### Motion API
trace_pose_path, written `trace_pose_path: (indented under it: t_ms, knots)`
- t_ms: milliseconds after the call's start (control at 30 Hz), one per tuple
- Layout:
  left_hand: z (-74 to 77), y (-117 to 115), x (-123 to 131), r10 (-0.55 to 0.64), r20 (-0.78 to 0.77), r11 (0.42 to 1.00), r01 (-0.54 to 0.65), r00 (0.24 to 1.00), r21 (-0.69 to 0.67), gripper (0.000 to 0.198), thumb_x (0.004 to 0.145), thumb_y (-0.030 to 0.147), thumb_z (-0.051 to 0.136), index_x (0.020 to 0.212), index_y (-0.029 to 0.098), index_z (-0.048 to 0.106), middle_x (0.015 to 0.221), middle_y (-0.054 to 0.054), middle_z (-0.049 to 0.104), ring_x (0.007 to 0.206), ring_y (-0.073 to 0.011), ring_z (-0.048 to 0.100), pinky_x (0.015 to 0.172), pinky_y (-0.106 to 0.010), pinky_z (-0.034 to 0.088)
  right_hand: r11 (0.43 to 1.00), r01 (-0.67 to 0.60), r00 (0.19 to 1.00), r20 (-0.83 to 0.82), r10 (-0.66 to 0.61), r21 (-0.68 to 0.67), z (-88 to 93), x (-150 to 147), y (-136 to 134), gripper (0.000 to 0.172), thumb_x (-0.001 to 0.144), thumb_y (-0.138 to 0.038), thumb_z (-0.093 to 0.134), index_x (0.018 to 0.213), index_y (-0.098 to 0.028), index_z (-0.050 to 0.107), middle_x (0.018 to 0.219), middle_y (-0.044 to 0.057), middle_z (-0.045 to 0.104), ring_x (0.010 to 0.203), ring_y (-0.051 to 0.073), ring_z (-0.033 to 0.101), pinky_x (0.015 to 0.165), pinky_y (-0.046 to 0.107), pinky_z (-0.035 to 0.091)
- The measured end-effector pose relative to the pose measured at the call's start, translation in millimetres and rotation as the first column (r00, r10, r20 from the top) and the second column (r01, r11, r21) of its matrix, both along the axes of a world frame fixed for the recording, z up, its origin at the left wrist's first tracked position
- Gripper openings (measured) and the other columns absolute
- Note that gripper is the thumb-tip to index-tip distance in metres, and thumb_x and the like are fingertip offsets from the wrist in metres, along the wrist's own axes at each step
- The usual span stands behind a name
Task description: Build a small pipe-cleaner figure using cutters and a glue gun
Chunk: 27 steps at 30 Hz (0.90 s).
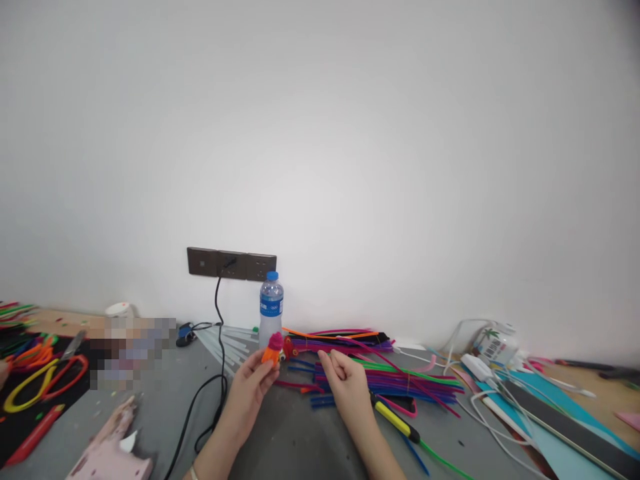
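My left hand [250, 387] is closed on a small orange figure [273, 351] with a pink top and what look like googly eyes. To its right, my right hand [345, 380] has its fingers pressed together near the figure; whatever they pinch, if anything, is too small to make out. Behind the figure stands a water bottle [271, 303] with a blue cap. Bundles of purple and blue pipe cleaners [420, 387] lie behind and right of my right hand.
A yellow-and-black tool [395, 419] lies right of my right wrist. Scissors [67, 377] and a red cutter [36, 435] are at left. A black cable [218, 300] hangs from the wall socket [203, 262]. White cables [487, 420] and a jar [495, 343] sit at right.
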<state>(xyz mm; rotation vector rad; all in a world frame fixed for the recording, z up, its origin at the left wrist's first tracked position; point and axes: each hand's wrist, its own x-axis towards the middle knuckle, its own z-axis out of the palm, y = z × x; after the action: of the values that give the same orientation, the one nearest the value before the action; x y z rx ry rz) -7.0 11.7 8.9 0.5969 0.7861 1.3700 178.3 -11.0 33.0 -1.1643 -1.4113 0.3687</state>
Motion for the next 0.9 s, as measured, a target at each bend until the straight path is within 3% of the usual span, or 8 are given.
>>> trace_pose_path:
  t_ms: [100,200,267,467,900]
  knots:
    - [1.5,-4.0,3.3,-0.090,-0.033,0.996,0.089,0.995,-0.011,0.039,0.053,0.022,0.088,0.088,0.016,0.070,0.079,-0.002,0.073,0.066,-0.0141,0.070,0.065,-0.024,0.057,0.999,-0.038,0.997,-0.065,0.037,-0.021,0.2,-1.1,0.1,0.040,0.088,-0.044,0.052,0.060,-0.024,0.031,0.055,-0.008,0.026,0.048,0.010,0.027,0.046,0.023,0.025]
    - [0.0,-5.9,7.0,-0.142,-0.116,0.989,0.147,0.983,0.030,0.043,0.051,0.028,0.089,0.087,0.016,0.072,0.077,-0.003,0.074,0.064,-0.0150,0.069,0.062,-0.024,0.056,0.993,-0.114,0.984,-0.138,0.111,-0.014,-0.8,-2.6,2.2,0.025,0.086,-0.044,0.056,0.079,-0.020,0.051,0.059,-0.007,0.035,0.050,0.011,0.034,0.046,0.023,0.030]
    - [-2.4,-5.7,8.3,-0.152,-0.211,0.978,0.178,0.966,0.106,0.042,0.053,0.033,0.088,0.088,0.015,0.073,0.078,-0.005,0.075,0.064,-0.0161,0.069,0.060,-0.025,0.054,0.987,-0.159,0.972,-0.178,0.154,-0.011,-1.3,-3.5,3.6,0.029,0.084,-0.046,0.059,0.092,-0.019,0.057,0.061,-0.007,0.038,0.049,0.011,0.035,0.046,0.022,0.031]
    - [-7.8,-4.5,5.2,-0.079,-0.395,0.916,0.222,0.915,0.333,0.033,0.063,0.034,0.082,0.089,0.016,0.074,0.090,-0.009,0.077,0.082,-0.0235,0.070,0.071,-0.030,0.056,0.962,-0.265,0.944,-0.219,0.246,-0.064,0.7,-2.0,4.3,0.033,0.080,-0.051,0.064,0.083,-0.018,0.065,0.060,-0.003,0.048,0.051,0.013,0.042,0.047,0.024,0.035]
    - [-2.3,-3.5,3.1,0.069,-0.486,0.876,0.179,0.871,0.447,0.026,0.063,0.034,0.080,0.081,0.017,0.074,0.084,-0.009,0.075,0.083,-0.0249,0.070,0.076,-0.033,0.056,0.970,-0.239,0.968,-0.091,0.234,-0.047,5.0,-3.3,1.7,0.025,0.078,-0.043,0.067,0.069,-0.019,0.066,0.062,-0.002,0.048,0.049,0.011,0.038,0.045,0.023,0.032]
